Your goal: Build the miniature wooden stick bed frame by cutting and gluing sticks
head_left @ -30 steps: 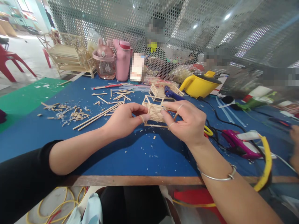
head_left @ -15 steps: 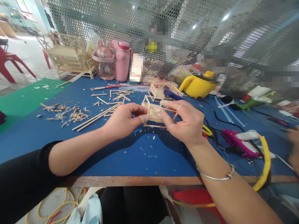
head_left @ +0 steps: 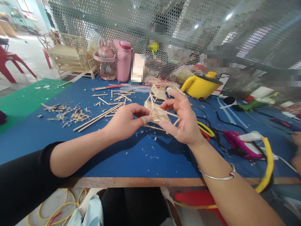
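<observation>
A small frame model built of thin wooden sticks, with a slatted floor, is held just above the blue table. My left hand pinches its left side between thumb and fingers. Around its right side is my right hand, thumb and fingers spread apart; the thumb lies by the near side, and whether it touches cannot be made out. Finger covers show on several fingertips. Behind it stands another stick model. A dark blue tool is mostly hidden behind my right fingers.
Loose sticks and cut scraps lie to the left. Pink bottles, a phone and a yellow pot stand at the back. Cables, yellow-handled scissors and a magenta device lie right. Another person's hand is at the right edge.
My right hand has loosened from the model, its fingers spreading and lifting. The model has tilted a little, showing more of its slatted floor. My left hand keeps its pinch.
</observation>
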{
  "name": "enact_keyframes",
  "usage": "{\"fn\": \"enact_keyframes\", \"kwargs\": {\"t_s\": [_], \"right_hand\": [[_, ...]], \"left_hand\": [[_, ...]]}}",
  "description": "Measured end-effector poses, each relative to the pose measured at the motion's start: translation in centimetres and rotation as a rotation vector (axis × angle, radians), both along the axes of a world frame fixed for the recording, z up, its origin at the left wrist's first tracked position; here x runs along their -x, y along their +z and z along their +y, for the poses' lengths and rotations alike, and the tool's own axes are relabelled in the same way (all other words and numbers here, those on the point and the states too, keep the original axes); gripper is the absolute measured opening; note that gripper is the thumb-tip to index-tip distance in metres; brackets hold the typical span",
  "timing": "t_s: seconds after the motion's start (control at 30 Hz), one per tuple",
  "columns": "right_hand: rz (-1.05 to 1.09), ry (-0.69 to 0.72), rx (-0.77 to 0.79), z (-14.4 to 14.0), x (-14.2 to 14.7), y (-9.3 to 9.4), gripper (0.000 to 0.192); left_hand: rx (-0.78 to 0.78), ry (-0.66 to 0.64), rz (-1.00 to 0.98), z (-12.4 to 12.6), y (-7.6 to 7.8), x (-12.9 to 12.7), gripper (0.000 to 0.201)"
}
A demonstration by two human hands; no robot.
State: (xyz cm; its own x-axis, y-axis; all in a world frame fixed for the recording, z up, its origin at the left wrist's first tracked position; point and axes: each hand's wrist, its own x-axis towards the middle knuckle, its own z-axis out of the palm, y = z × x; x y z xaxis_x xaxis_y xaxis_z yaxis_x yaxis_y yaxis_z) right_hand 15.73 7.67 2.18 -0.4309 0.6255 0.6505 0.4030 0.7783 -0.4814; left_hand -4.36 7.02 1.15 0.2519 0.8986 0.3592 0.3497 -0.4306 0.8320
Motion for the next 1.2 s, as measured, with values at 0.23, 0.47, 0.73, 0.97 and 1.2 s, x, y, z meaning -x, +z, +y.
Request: {"fn": "enact_keyframes", "kwargs": {"t_s": [0.23, 0.47, 0.73, 0.97, 1.2], "right_hand": [[-0.017, -0.081, -0.071, 0.0, -0.4, -0.1, 0.065], [0.012, -0.198, -0.143, 0.2, 0.0, -0.3, 0.051], [-0.048, -0.285, -0.232, -0.1, 0.4, -0.5, 0.036], [-0.104, -0.327, -0.321, 0.1, 0.8, -0.8, 0.03], [-0.142, -0.297, -0.299, 0.0, 1.0, -0.8, 0.032]], "left_hand": [[0.036, 0.007, -0.041, 0.2, -0.2, 0.2, 0.023], [0.088, -0.015, -0.087, 0.5, -0.6, 0.1, 0.025], [0.103, -0.037, -0.127, 0.4, -1.1, 0.1, 0.025], [0.151, -0.079, -0.224, -0.1, -1.1, -0.2, 0.028], [-0.2, 0.049, -0.011, -0.6, 0.5, 0.2, 0.07]]}}
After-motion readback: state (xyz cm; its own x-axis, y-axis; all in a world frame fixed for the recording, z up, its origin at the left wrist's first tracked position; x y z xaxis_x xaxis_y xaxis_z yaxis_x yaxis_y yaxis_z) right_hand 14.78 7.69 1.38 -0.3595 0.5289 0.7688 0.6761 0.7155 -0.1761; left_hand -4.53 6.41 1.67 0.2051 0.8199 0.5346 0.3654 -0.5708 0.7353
